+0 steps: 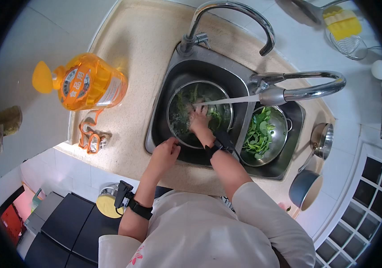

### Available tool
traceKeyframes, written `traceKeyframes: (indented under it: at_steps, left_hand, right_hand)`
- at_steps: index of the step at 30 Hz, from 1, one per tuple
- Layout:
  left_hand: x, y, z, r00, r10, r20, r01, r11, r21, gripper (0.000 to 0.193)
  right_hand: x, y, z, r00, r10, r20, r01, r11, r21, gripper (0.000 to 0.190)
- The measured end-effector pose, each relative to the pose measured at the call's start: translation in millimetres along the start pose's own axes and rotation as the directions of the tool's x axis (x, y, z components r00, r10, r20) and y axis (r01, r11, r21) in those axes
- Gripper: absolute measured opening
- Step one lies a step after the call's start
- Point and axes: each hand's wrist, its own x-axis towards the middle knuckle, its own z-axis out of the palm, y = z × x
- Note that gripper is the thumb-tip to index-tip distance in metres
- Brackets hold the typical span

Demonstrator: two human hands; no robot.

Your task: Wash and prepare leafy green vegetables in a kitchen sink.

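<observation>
My right hand (199,119) is in a metal basin (231,112) of water and leafy greens (216,117), inside the larger sink bowl. Water pours over it from the lower faucet (273,96). Splashing and blur hide its fingertips, so whether it grips any greens cannot be told. At the basin's near left rim is my left hand (169,150), fingers curled; what they hold, if anything, does not show. A second metal bowl (279,140), holding green leaves and stems (259,134), rests in the smaller sink bowl on the right.
A tall curved faucet (237,5) rises behind the sink. On the left counter (134,83) stand a large orange detergent bottle (92,82) and an orange-edged item (92,139). A small metal pan (323,140) and a blue pot (304,191) are at the right edge.
</observation>
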Motion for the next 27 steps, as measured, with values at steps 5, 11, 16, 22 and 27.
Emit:
traceKeyframes:
  at_steps: [5, 11, 16, 22, 27]
  left_hand:
    - [-1, 3, -4, 0.996, -0.042, 0.072, 0.038, 0.998, 0.055, 0.023]
    - [-3, -1, -5, 0.999, -0.017, 0.05, 0.017, 1.0, 0.009, 0.022]
    - [0, -1, -4, 0.999, 0.006, 0.053, -0.008, 0.999, 0.037, 0.021]
    - [4, 1, -5, 0.991, -0.022, 0.13, 0.005, 0.991, 0.134, 0.027]
    - [1, 4, -1, 0.996, 0.013, 0.083, -0.019, 0.997, 0.07, 0.023]
  right_hand:
    - [6, 15, -9, 0.99, -0.097, -0.101, 0.114, 0.978, 0.176, 0.044]
    - [-40, 45, -101, 0.99, -0.004, -0.142, 0.089, 0.798, 0.597, 0.048]
    - [-107, 69, -187, 0.932, 0.204, -0.301, 0.086, 0.68, 0.728, 0.053]
    - [-170, 122, -241, 0.813, 0.334, -0.477, 0.195, 0.617, 0.763, 0.041]
    - [-190, 196, -209, 0.711, 0.236, -0.663, 0.0, 0.942, 0.336, 0.051]
